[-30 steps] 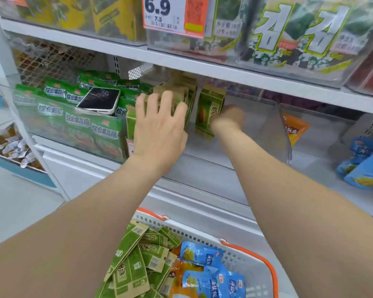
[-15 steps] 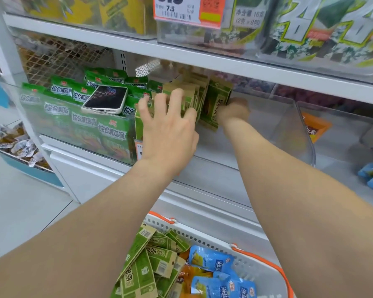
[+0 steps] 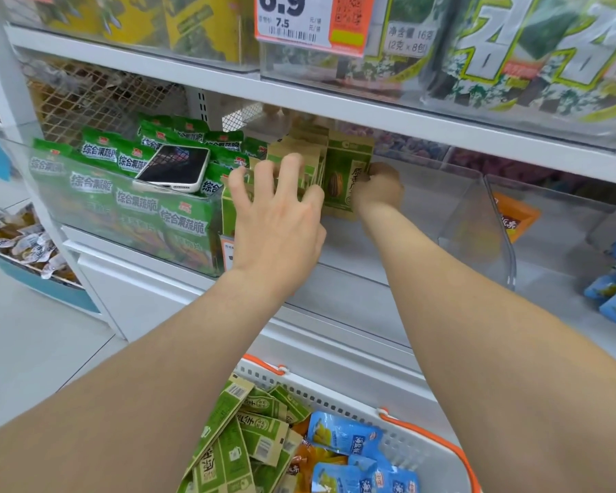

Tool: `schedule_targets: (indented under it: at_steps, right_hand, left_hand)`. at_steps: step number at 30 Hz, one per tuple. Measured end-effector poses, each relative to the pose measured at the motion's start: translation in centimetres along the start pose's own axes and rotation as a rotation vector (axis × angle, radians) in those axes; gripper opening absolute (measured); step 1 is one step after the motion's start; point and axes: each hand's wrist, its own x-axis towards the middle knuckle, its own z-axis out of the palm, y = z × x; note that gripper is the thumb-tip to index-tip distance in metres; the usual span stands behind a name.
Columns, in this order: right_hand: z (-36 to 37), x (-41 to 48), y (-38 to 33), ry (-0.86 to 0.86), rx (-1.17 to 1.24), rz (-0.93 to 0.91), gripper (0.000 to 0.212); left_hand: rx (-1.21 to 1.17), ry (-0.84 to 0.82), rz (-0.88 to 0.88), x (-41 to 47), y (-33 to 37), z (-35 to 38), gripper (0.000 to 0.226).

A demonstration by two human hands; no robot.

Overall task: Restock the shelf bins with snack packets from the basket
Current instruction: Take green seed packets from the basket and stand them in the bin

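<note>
The white shelf unit (image 3: 335, 108) fills the view, its left upright and top tier cut off by the picture's edges. On its middle shelf stand clear shelf bins; the middle bin (image 3: 477, 222) has a glassy front wall whose lower edge is hard to trace, and its right half shows only bare floor. At the shelf's left end, another bin holds bright green bags (image 3: 136, 211) standing upright in rows, with a phone (image 3: 173, 169) lying flat on top of them, screen up.

At the bottom edge, a white basket (image 3: 416, 453) with orange handles is cut off by the frame and partly hidden behind both forearms. It holds a loose heap of green-and-tan snack packets (image 3: 235, 446), long axes pointing every way, beside blue packets (image 3: 342, 439) and an orange one mostly buried.

Against the middle bin's left wall, a row of the same green-and-tan packets (image 3: 299, 161) stands upright, long axes vertical, faces turned toward the bin's right wall; those at the back blur into shadow under the upper shelf.

The left hand (image 3: 274, 222) lies over the row's near end, fingers straight and spread wide, pressing the packet tops. The right hand (image 3: 379, 188) is at the outermost packet (image 3: 344, 179), which stands upright with its printed face toward the open part of the bin; the fingers curl around its right edge, their tips hidden behind it.

An orange packet (image 3: 512, 217) lies in the next bin to the right.
</note>
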Motion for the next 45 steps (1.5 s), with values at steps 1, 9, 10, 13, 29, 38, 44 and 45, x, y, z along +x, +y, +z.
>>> schedule_targets:
  at_steps: [1, 9, 10, 13, 29, 38, 44, 45]
  right_hand:
    - [0.0, 0.0, 0.0, -0.005, -0.002, -0.030, 0.024]
    - [-0.1, 0.3, 1.0, 0.048, 0.007, 0.010, 0.020]
    - [-0.1, 0.3, 1.0, 0.057, 0.005, 0.028, 0.020]
    - [0.1, 0.2, 0.7, 0.052, -0.022, 0.032, 0.021]
    - [-1.3, -0.7, 0.6, -0.060, 0.009, 0.119, 0.032]
    - [-6.8, -8.4, -1.3, -0.254, -0.181, -0.291, 0.031]
    - [-11.6, -15.4, -2.0, -0.187, -0.185, -0.463, 0.026]
    - [-12.5, -16.6, -1.9, -0.173, -0.198, -0.482, 0.024]
  left_hand:
    - [0.003, 0.002, 0.001, 0.0, 0.0, 0.0, 0.015]
    - [-0.010, 0.011, 0.005, 0.0, 0.0, 0.0, 0.016]
    - [-0.011, 0.011, 0.005, -0.1, 0.0, 0.0, 0.016]
    - [-0.015, 0.010, 0.010, -0.1, -0.1, 0.0, 0.017]
    - [0.013, 0.002, 0.002, 0.0, 0.1, -0.5, 0.018]
    - [-0.222, 0.069, 0.058, -0.1, 0.2, -4.9, 0.014]
    - [-0.460, -0.470, -0.197, -2.0, 0.6, -8.8, 0.024]
    - [-0.468, -0.620, -0.158, -2.7, 0.6, -9.2, 0.030]
